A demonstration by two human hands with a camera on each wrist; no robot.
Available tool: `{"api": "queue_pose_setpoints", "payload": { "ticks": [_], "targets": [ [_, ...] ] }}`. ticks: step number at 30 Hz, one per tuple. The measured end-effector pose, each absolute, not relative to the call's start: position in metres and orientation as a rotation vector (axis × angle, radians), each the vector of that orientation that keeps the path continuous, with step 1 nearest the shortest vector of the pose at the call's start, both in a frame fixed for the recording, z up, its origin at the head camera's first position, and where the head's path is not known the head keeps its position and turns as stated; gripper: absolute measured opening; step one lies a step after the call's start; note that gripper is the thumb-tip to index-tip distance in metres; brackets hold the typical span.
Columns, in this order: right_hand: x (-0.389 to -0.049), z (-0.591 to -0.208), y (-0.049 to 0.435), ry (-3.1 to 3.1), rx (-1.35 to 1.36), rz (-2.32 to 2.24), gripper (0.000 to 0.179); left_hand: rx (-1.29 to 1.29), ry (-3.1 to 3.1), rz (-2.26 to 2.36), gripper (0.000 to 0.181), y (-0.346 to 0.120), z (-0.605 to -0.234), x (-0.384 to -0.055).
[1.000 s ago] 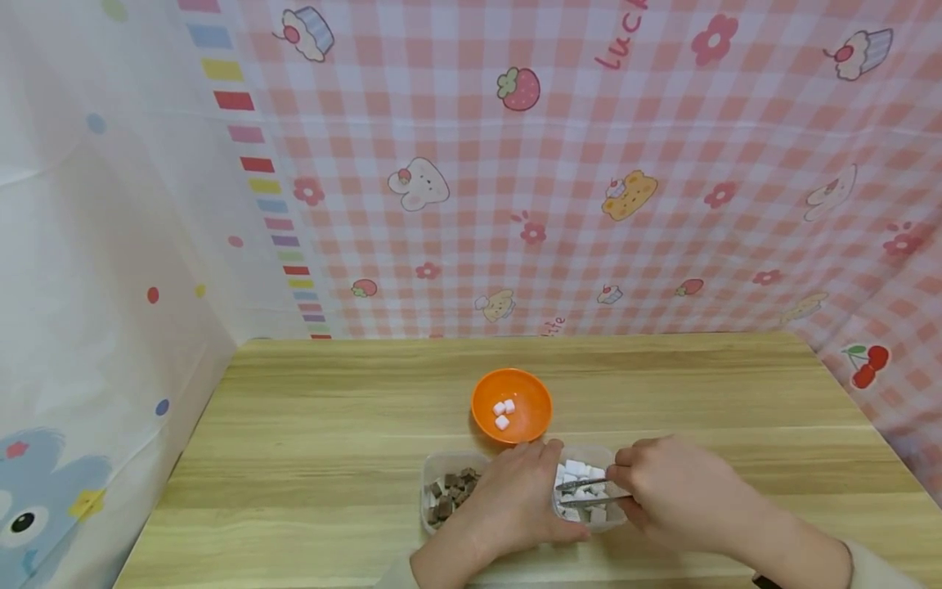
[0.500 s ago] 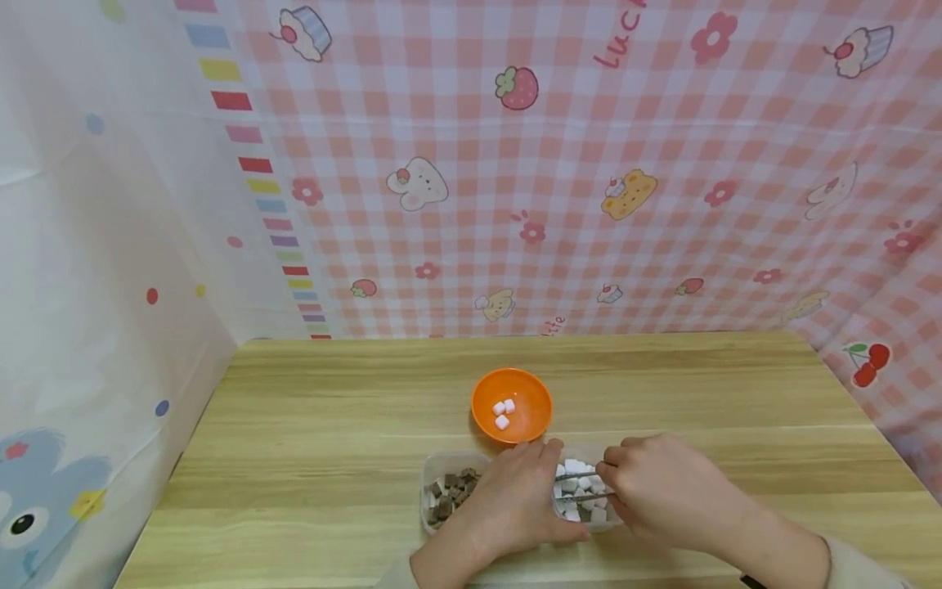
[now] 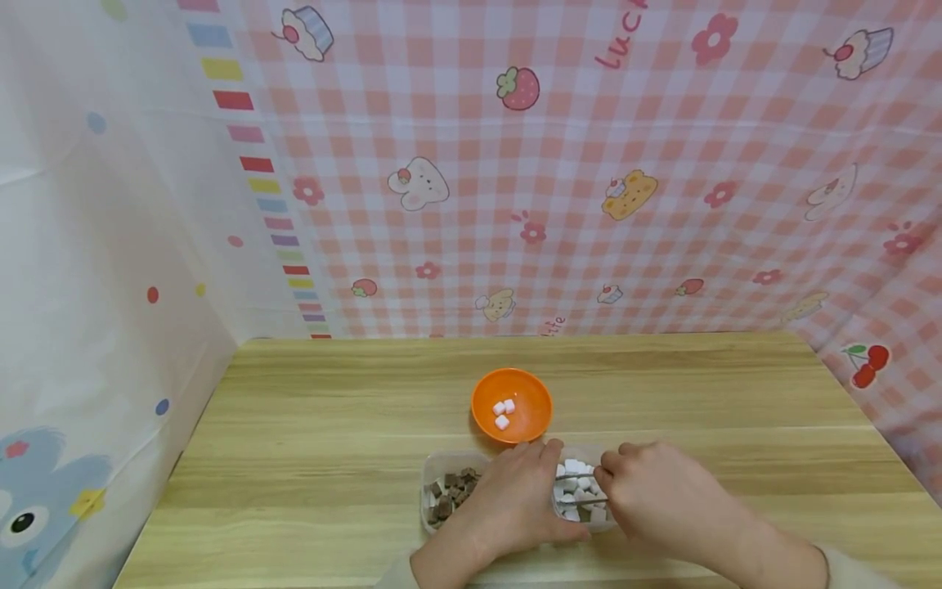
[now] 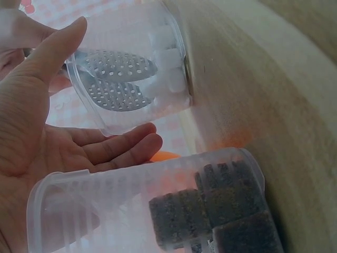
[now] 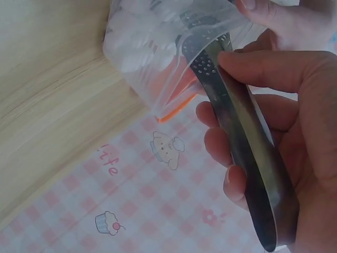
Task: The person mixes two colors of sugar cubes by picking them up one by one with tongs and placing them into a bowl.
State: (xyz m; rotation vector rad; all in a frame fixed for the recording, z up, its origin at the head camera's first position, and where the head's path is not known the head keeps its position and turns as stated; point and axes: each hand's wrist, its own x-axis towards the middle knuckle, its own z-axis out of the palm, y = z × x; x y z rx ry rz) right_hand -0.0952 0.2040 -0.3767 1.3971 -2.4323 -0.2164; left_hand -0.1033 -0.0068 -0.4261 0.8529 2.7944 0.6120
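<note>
In the head view my left hand (image 3: 518, 499) holds a clear plastic container (image 4: 95, 31) at its side, thumb near and fingers far. White cubes (image 3: 572, 466) fill the bottom of that container. My right hand (image 3: 670, 495) grips metal tongs (image 5: 247, 142) with perforated ends. Those ends (image 4: 118, 97) are down inside the container, near the white cubes and spread apart. Whether they touch a cube is unclear. Left of it, partly behind my left hand, a second clear container (image 4: 118, 184) holds brown cubes (image 3: 444, 507).
An orange bowl (image 3: 533, 417) with 3 white cubes (image 3: 502, 422) stands just beyond the containers. Everything rests on a wood-grain table (image 3: 331, 442). A pink checked cloth (image 3: 471, 229) hangs behind the table's far edge.
My right hand has moved a little to the left with the tongs, and their ends have spread wider over the white cubes. The left hand, containers and bowl look the same.
</note>
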Motion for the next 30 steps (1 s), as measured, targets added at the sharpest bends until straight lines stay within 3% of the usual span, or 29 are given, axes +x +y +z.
{"api": "queue_pose_setpoints", "payload": {
  "ticks": [12, 24, 27, 30],
  "targets": [
    [-0.094, -0.377, 0.208, -2.384, 1.393, -0.242, 0.028, 0.849, 2.801, 0.601, 0.096, -0.007, -0.426, -0.103],
    [-0.098, -0.361, 0.244, -2.441, 1.347, 0.18, 0.032, 0.834, 2.803, 0.618, 0.092, -0.006, -0.427, -0.103],
    [-0.1, -0.357, 0.253, -2.416, 1.331, 0.287, 0.02, 0.829, 2.803, 0.622, 0.094, -0.006, -0.427, -0.103],
    [-0.103, -0.353, 0.26, -2.378, 1.291, 0.405, 0.038, 0.822, 2.799, 0.632, 0.094, -0.006, -0.427, -0.103]
  ]
}}
